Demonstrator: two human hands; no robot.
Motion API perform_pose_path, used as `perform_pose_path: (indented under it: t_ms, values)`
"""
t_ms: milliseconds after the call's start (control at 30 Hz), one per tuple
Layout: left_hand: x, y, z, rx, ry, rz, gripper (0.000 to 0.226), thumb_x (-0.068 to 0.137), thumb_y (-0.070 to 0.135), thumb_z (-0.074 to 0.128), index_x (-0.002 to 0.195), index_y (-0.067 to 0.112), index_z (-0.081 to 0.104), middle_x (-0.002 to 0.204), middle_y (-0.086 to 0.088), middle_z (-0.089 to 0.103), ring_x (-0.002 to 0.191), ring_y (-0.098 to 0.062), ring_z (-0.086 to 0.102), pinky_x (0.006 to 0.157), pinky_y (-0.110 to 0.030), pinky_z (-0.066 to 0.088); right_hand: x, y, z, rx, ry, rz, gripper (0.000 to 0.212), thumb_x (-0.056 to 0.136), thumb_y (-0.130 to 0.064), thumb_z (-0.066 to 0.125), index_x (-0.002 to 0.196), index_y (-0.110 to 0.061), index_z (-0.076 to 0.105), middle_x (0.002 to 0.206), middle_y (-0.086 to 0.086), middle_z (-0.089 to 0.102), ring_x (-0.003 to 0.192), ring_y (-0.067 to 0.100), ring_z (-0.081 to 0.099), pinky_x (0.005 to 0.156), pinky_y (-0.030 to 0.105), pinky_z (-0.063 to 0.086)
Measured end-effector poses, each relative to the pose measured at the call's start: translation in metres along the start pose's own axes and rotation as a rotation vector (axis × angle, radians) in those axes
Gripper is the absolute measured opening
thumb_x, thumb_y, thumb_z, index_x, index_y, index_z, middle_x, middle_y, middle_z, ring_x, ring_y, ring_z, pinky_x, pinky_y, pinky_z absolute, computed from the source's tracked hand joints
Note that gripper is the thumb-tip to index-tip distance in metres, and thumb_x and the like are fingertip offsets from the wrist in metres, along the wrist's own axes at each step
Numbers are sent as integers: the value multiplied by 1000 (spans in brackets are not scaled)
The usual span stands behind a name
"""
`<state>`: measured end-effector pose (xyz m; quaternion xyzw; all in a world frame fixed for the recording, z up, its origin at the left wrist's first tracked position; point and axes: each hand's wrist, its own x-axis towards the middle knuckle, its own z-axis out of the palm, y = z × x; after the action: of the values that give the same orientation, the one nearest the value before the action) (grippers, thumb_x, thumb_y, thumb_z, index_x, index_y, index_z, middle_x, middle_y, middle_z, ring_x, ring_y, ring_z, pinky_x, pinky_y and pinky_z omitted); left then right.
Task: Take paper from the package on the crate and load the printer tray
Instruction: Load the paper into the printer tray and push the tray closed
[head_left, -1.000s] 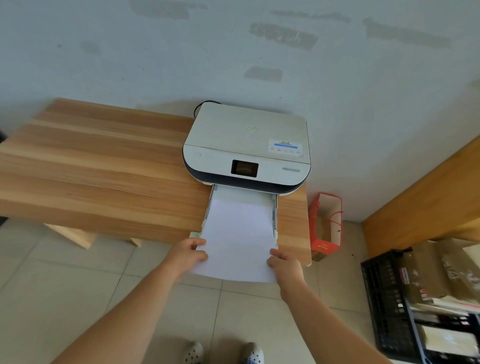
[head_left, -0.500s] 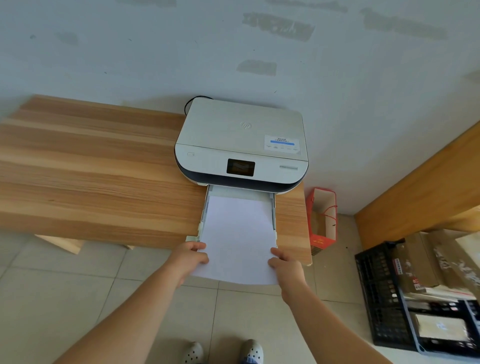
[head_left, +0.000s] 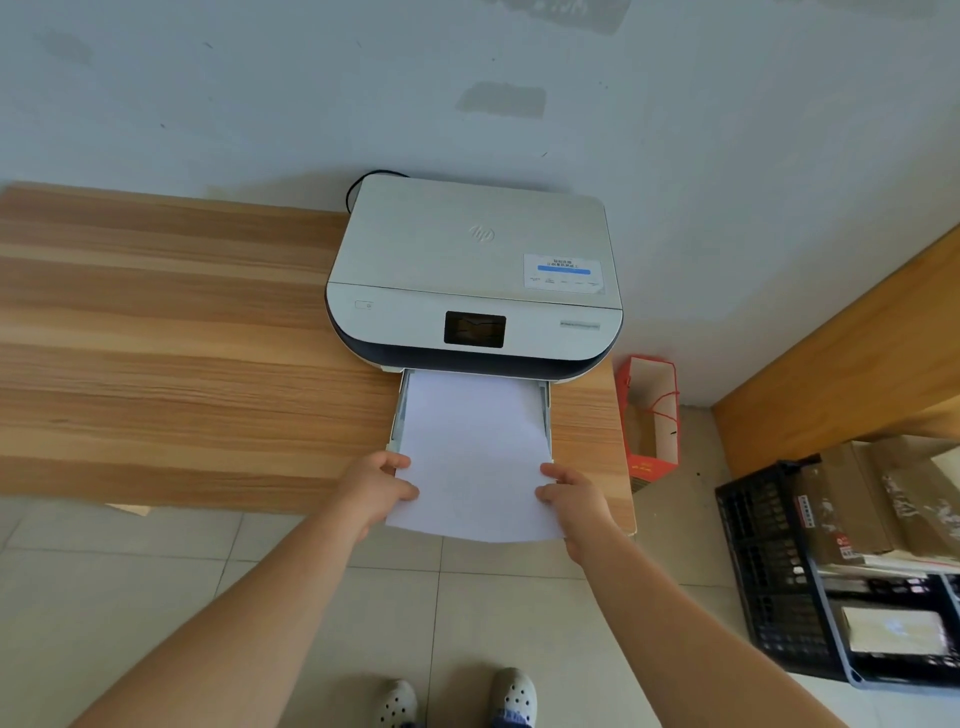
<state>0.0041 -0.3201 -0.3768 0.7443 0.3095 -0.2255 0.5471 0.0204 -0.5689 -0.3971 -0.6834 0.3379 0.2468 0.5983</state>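
Note:
A white printer with a small dark screen sits on the wooden table near its right end. Its paper tray is pulled out toward me. A stack of white paper lies partly in the tray, its far edge under the printer front and its near edge hanging past the table. My left hand grips the paper's left side. The paper's right side is gripped by my right hand. A black crate stands on the floor at the right, with brown paper packages on it.
A red paper bag stands on the floor between the table's right end and a wooden panel. The wall runs right behind the printer. My feet in white clogs are on the tiled floor below the tray.
The paper has slid a little deeper into the tray, with both hands moving forward with it. The view has shifted slightly closer to the printer.

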Motion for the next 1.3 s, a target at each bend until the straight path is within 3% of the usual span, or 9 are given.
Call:
perform_pose_path:
  t_ms: [100, 300, 433, 533, 667, 800, 1067, 1200, 1300]
  values:
    - [6, 3, -1, 3, 9, 17, 46, 77, -3, 70, 120, 13, 60, 113, -7, 53, 94, -22, 56, 63, -29, 44, 6, -3, 4, 7, 14, -1, 36, 88, -1, 59, 114, -25, 64, 111, 4, 60, 94, 29, 66, 87, 42, 57]
    - [11, 1, -4, 14, 1, 24, 46, 77, -2, 70, 118, 16, 60, 110, -5, 53, 96, -22, 56, 61, -27, 44, 7, -3, 7, -5, 40, 28, 37, 88, 1, 57, 113, -25, 64, 97, 0, 61, 95, 32, 66, 90, 48, 55]
    - [19, 5, -5, 34, 28, 58, 48, 78, 0, 71, 121, 15, 59, 116, -8, 52, 104, -19, 52, 78, -27, 41, 12, -14, 12, -32, 51, -8, 39, 90, -1, 56, 120, -24, 62, 104, 0, 58, 82, 24, 61, 88, 45, 57]
    - [26, 12, -3, 32, 24, 69, 48, 79, 0, 71, 124, 13, 57, 114, -9, 51, 102, -21, 51, 79, -29, 41, 18, -25, 16, -77, 59, -10, 38, 91, -2, 55, 121, -24, 61, 94, 2, 61, 80, 25, 59, 87, 47, 57]
    - [36, 21, 0, 67, 57, 100, 49, 79, 0, 71, 124, 14, 57, 127, -11, 52, 116, -23, 50, 86, -29, 39, 29, -30, 16, -56, 77, -49, 40, 89, -1, 55, 120, -25, 63, 102, -1, 61, 80, 24, 59, 88, 45, 56]
    - [47, 28, 1, 95, 88, 122, 50, 80, -1, 70, 126, 13, 57, 131, -12, 52, 120, -25, 50, 84, -30, 40, 35, -39, 20, -39, 74, -37, 38, 90, -2, 55, 119, -26, 63, 94, -3, 59, 81, 24, 61, 86, 44, 58]
    - [64, 38, 4, 161, 113, 164, 50, 80, 1, 70, 126, 16, 57, 130, -10, 53, 118, -25, 51, 84, -31, 42, 48, -57, 25, -153, 84, -91, 44, 91, -1, 53, 126, -26, 59, 116, 4, 55, 76, 21, 61, 83, 40, 58]
    - [68, 37, 3, 250, 107, 204, 51, 80, 2, 70, 127, 15, 56, 129, -11, 54, 116, -25, 52, 85, -30, 43, 49, -56, 25, -213, 76, -110, 46, 91, -2, 52, 129, -27, 57, 112, 2, 53, 79, 23, 61, 87, 43, 57]
    - [68, 32, 3, 301, 104, 236, 50, 81, 5, 70, 127, 16, 55, 130, -10, 54, 116, -25, 52, 84, -31, 43, 45, -53, 26, -271, 78, -160, 46, 91, -6, 52, 132, -27, 54, 115, 4, 54, 83, 25, 66, 80, 39, 58]
